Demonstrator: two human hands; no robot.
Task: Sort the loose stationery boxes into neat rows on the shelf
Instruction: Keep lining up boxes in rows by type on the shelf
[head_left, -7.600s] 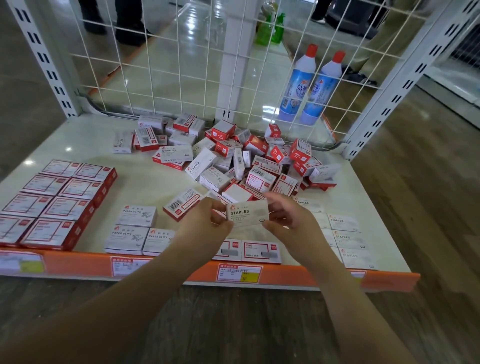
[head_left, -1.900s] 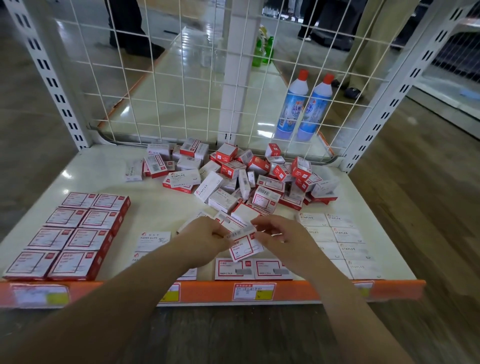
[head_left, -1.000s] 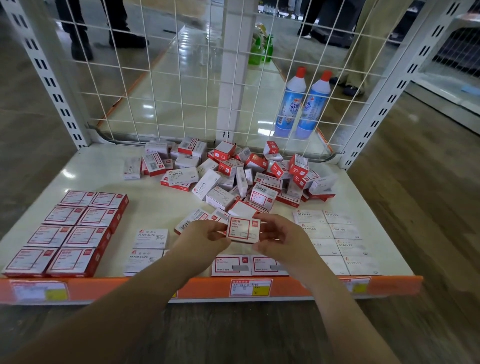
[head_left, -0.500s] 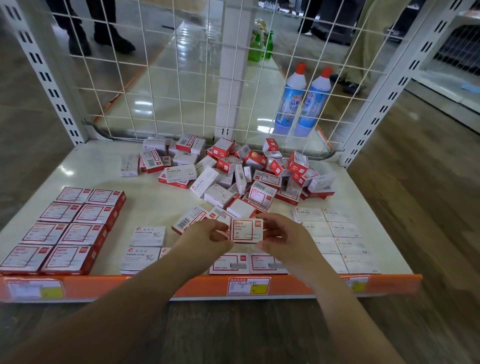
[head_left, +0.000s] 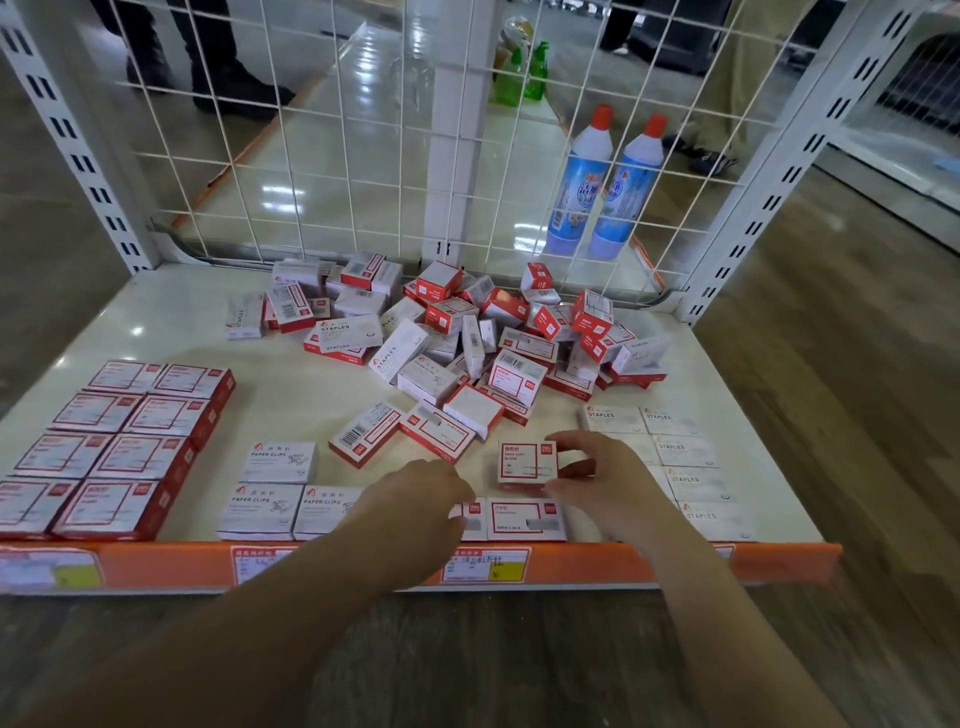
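Observation:
A loose pile of red-and-white stationery boxes (head_left: 467, 332) lies at the back middle of the white shelf (head_left: 156, 322). My right hand (head_left: 605, 480) pinches a small red-framed box (head_left: 527, 464) just behind the front row box (head_left: 524, 519). My left hand (head_left: 421, 499) hovers beside it with fingers loosely curled, holding nothing. Sorted rows lie at the front: red boxes (head_left: 104, 447) on the left, white paper clip boxes (head_left: 278, 486) in the middle, white staples boxes (head_left: 675, 457) on the right.
A white wire grid (head_left: 332, 130) closes the back of the shelf, with slotted uprights at both sides. Two blue bottles (head_left: 602, 182) stand behind the grid. An orange price strip (head_left: 649, 564) runs along the front edge. A person's legs show beyond the grid.
Both hands held the red-framed box up a moment ago. Now it is lower, behind the front row, held by my right hand alone; my left hand has let go and drawn left.

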